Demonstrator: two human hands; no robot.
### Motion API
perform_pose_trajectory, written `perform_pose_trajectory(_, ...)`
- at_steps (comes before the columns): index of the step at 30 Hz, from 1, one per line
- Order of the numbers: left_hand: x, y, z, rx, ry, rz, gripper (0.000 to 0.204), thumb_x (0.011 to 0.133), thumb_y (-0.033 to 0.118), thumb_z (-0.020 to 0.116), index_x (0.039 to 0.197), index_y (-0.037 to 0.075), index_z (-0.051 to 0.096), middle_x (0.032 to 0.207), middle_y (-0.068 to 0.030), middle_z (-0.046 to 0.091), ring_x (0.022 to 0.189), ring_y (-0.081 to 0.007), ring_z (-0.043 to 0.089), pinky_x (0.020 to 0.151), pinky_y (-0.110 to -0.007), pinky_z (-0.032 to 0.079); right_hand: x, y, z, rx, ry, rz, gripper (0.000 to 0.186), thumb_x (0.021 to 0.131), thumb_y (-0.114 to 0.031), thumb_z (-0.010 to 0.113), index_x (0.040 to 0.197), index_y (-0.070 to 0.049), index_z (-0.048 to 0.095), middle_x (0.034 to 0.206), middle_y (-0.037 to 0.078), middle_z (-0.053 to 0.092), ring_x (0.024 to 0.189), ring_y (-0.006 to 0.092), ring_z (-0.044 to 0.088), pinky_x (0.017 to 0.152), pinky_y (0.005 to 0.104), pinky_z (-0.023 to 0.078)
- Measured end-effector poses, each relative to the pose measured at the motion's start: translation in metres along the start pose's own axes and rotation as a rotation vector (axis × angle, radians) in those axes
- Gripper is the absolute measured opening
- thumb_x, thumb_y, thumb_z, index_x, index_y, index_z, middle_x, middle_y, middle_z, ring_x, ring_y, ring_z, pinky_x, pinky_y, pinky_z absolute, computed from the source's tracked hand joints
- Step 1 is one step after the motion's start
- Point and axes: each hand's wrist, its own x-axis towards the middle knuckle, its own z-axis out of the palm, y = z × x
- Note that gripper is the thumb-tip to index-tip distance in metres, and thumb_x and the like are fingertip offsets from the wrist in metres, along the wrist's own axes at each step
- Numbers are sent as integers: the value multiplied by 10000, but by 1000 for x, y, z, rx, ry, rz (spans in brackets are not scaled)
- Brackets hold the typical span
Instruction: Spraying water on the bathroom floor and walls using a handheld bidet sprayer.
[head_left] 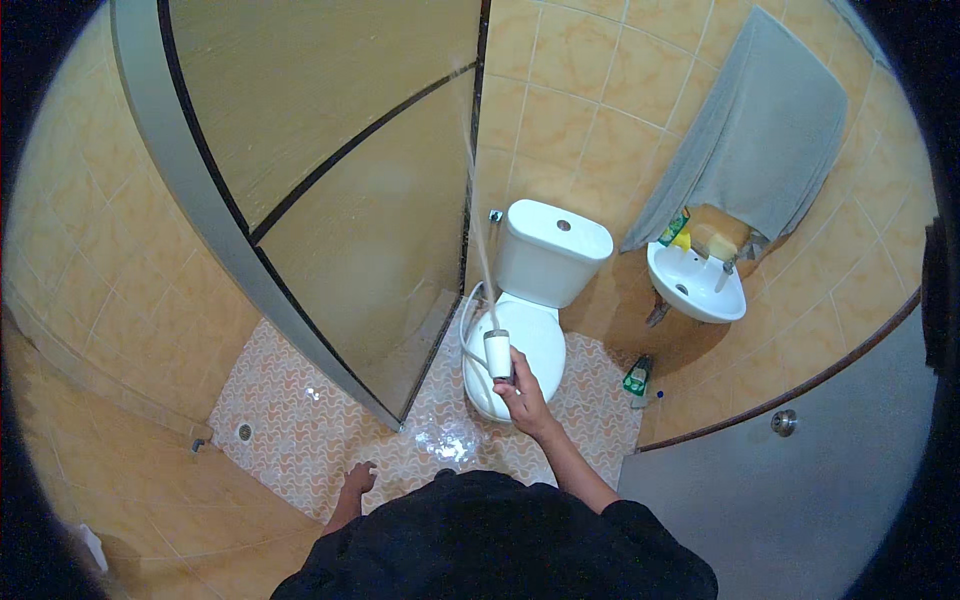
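Note:
My right hand (527,402) is closed around a white hand sprayer (497,355), held above the closed lid of the toilet (545,345). A thin jet of water (480,230) leaves the sprayer's head and rises away from me, toward the far edge of the framed, frosted shower partition (360,240). The white hose (464,325) curves down beside the bowl. Low on the left, my left hand (361,477) hangs over the tiled floor with its fingers apart and nothing in it.
A small white sink (695,295) is on the wall to the right, with a sponge-like tan block (718,232) and a green-yellow packet (676,230) behind it. Above hangs a grey towel (750,130). A green bottle (637,375) stands on the wet floor (400,455), near the grey door (800,480).

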Motion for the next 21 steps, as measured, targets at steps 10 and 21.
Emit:
perform_pose_trajectory(10, 3, 9, 14, -3, 42, 53, 339, 743, 267, 477, 1076, 217, 437, 1102, -118, 417, 1036, -276, 411, 881, -537, 219, -13, 6, 7, -75, -216, -66, 543, 767, -231, 508, 1181, 9, 252, 1032, 180, 407, 943, 260, 433, 823, 333, 341)
perform_pose_trajectory(21, -17, 35, 1, -8, 9, -16, 336, 744, 235, 490, 1075, 212, 442, 1149, -123, 385, 1054, -289, 396, 896, -528, 194, -15, 23, 19, -170, -403, -29, 519, 774, -214, 504, 1184, -3, 265, 1068, 169, 411, 963, 236, 428, 834, 313, 319)
